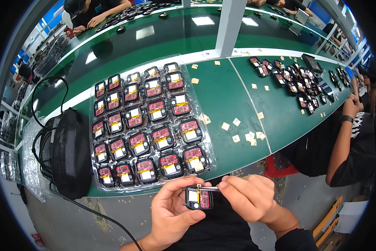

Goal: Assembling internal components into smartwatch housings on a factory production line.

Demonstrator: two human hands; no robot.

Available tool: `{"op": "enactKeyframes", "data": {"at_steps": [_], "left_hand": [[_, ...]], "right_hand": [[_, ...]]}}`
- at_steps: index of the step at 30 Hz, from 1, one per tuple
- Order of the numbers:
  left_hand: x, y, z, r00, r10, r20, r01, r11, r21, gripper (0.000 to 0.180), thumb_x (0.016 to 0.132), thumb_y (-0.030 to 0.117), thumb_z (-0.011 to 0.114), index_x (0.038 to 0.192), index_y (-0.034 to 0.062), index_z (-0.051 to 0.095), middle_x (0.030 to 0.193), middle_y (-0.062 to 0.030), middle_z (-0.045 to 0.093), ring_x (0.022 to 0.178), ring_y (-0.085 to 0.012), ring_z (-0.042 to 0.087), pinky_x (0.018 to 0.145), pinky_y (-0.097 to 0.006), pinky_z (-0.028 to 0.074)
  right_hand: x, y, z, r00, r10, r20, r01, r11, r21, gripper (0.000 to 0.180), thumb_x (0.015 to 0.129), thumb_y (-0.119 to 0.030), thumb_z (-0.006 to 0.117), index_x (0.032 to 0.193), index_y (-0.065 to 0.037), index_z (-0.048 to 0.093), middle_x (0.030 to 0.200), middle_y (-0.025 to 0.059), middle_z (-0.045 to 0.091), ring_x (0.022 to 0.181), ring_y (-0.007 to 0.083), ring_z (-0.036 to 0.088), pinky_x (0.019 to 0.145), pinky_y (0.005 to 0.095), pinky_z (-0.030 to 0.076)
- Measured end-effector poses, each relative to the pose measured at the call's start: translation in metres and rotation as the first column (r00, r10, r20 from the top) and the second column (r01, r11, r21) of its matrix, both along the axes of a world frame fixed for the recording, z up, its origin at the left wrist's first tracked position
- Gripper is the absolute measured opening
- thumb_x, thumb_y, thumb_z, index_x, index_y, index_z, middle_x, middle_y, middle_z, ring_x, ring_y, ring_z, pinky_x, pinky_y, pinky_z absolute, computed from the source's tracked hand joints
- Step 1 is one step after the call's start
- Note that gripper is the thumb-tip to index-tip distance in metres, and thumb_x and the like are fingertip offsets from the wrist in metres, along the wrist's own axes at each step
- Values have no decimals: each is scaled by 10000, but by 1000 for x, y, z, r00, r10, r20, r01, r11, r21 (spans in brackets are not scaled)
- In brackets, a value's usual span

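The person wears a dark black cloth garment (223, 230) over the body. A black fabric sleeve (299, 241) covers part of the right forearm, its edge short of the wrist. The slender-fingered right hand (251, 198) and left hand (168, 211) are both bare, as is the visible left forearm (148, 243).

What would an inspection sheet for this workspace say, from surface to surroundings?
Surface: green tabletop, partly covered.
Job's things: black-cased device, red circuit board showing; slim metal tool at its upper edge; clear tray of similar devices.
Clutter: pale squares scattered; heaped devices farther right.
Hands: left hand holds the device; right hand grips the tool.
Cables: black cable runs from beside the black mesh bag to the lower edge.
Surroundings: co-worker at right, others beyond.
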State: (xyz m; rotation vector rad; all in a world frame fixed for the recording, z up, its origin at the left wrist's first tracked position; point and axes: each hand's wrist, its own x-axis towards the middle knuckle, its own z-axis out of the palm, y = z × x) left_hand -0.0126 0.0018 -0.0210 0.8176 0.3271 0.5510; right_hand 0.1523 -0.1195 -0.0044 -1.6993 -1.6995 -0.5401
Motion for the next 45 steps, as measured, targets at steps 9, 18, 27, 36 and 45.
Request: {"op": "enactKeyframes", "data": {"at_steps": [9, 18, 27, 36, 45], "left_hand": [[-4, -2, -3, 1000, -22, 19, 22, 1000, 0, 640, 814, 50, 866, 1356, -11, 531, 1335, -192, 579, 1273, -336, 608, 1051, -441, 545], [-5, -1, -5, 996, -30, 85, 24, 997, 68, 630, 809, -91, 820, 1367, -19, 538, 1420, -176, 496, 1322, -341, 570, 1089, -434, 517], [-6, -3, 3, 999, -12, 46, 7, 994, 108, 634, 808, -117, 807, 1374, -26, 536, 1425, -165, 464, 1308, -329, 578, 1054, -406, 546], [-7, -5, 2, 1000, 13, -1, -13, 993, 114, 609, 819, -116, 801, 1360, -28, 538, 1424, -164, 460, 1303, -317, 583, 1017, -382, 574], [-5, -5, 4, 1000, -11, 16, 9, 998, 65, 599, 826, -111, 799, 1357, -26, 536, 1422, -163, 460, 1309, -347, 583, 1049, -409, 568]], "right_hand": [[-2, 0, -2, 989, 34, -144, -34, 999, 1, 259, 736, -32, 794, 990, -5, 750, 895, 82, 740, 562, 120, 577, 454, 243, 424], [-11, 2, -2, 893, 40, -449, -49, 999, -8, 323, 695, -3, 879, 987, -14, 742, 880, 82, 753, 652, 192, 702, 510, 291, 527], [-19, 2, -4, 904, -8, -427, 4, 1000, -10, 314, 692, -10, 879, 977, -23, 747, 869, 88, 750, 664, 194, 712, 518, 280, 541], [-16, 0, 0, 948, -30, -317, 29, 1000, -8, 317, 697, -28, 871, 989, -19, 747, 877, 73, 729, 589, 167, 645, 489, 274, 503], [-14, -9, 0, 983, -34, -183, 28, 999, -34, 291, 713, 11, 825, 993, -3, 748, 877, 58, 712, 543, 132, 564, 456, 258, 437]]}}
